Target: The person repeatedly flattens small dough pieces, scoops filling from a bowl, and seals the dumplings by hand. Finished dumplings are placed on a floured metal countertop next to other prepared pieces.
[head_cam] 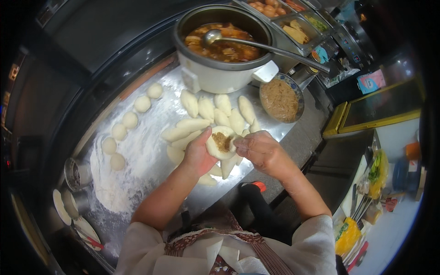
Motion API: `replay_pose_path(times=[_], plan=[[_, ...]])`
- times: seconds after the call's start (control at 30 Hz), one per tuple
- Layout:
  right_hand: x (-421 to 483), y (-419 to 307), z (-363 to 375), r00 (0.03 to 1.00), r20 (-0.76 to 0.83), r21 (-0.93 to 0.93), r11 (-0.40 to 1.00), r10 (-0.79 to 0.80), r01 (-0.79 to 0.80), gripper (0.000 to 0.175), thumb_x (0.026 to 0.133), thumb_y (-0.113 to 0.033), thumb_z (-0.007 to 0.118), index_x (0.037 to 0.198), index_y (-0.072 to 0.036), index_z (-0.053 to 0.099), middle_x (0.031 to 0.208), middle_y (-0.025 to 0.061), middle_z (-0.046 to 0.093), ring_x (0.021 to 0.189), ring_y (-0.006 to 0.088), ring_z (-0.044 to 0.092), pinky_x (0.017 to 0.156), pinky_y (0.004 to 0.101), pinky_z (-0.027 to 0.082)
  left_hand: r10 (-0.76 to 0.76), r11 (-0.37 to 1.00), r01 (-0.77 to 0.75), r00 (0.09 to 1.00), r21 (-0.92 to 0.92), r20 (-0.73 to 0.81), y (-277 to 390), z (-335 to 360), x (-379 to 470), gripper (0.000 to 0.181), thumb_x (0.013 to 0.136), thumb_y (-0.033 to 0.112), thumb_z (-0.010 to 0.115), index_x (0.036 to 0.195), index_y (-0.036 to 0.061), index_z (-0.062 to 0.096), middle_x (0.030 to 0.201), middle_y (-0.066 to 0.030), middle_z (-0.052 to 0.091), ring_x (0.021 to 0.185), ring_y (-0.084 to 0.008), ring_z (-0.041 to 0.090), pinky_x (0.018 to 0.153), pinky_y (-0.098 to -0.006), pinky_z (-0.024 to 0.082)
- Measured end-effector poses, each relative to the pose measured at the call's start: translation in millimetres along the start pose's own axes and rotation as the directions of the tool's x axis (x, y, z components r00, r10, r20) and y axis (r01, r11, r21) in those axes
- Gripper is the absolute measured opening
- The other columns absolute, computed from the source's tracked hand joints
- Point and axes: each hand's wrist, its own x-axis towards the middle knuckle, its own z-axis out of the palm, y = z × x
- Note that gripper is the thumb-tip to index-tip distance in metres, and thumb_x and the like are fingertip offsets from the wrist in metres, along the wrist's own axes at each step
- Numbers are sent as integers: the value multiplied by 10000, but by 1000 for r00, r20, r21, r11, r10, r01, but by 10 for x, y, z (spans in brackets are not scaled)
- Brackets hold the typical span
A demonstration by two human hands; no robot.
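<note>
My left hand (200, 151) cradles a flattened round of dough (215, 153) from its left side. Crumbly brown filling (221, 141) lies in the middle of that round. At the round's right edge, the fingertips of my right hand (263, 153) pinch the rim; the exact grip is partly hidden by the fingers. Beneath and beyond both hands, several elongated, pointed dough pieces (206, 108) lie close together on the metal worktop (202, 196).
Several dough balls (119, 131) line the left on spread flour (113, 187). A white cooker (220, 74) of stew with a ladle (292, 53) stands at the back. Beside it is a bowl of brown paste (279, 100). Metal containers (78, 174) stand at the left edge.
</note>
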Motion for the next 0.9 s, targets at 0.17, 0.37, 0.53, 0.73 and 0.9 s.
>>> replay_pose_path(times=[0.17, 0.37, 0.53, 0.73, 0.9], plan=[[359, -488, 402, 990, 79, 44, 993, -116, 112, 267, 669, -8, 682, 935, -21, 710, 1060, 94, 701, 985, 266, 657, 826, 379, 509, -3, 998, 1, 999, 65, 40, 140, -426, -686, 488, 1051, 332, 364, 1388, -16, 426, 1366, -161, 527, 1258, -308, 521, 1082, -466, 399], [605, -1373, 828, 984, 59, 24, 985, -170, 169, 297, 658, -9, 684, 955, 0, 698, 1031, 94, 700, 956, 256, 652, 787, 366, 507, 100, 994, -91, 984, -61, 149, 282, -1114, -1526, 515, 1044, 357, 354, 1376, -28, 437, 1354, -182, 539, 1244, -318, 535, 1066, -463, 411], [838, -2072, 1148, 979, 147, 102, 987, -141, 127, 284, 690, 50, 667, 965, -22, 674, 1046, 108, 695, 899, 272, 654, 758, 375, 514, 281, 956, -275, 959, -102, 48, 376, -1605, -2201, 552, 1039, 406, 341, 1352, -33, 461, 1320, -191, 563, 1224, -315, 549, 1049, -455, 424], [946, -2901, 1498, 947, 233, 444, 842, 222, -307, 311, 811, 38, 727, 1089, -14, 598, 1096, 122, 544, 848, 169, 627, 759, 277, 531, 379, 919, -371, 925, -137, 38, 463, -2083, -2839, 600, 1040, 458, 294, 1344, -28, 471, 1302, -187, 571, 1199, -304, 566, 1025, -452, 440], [1130, -3199, 1941, 927, 150, 393, 840, 344, -375, 263, 802, -21, 766, 1019, -19, 618, 1016, 106, 573, 841, 166, 613, 717, 293, 507, 397, 917, -386, 907, -101, 144, 369, -2256, -3110, 605, 1041, 471, 272, 1341, -12, 479, 1270, -168, 581, 1177, -284, 575, 1011, -439, 453]])
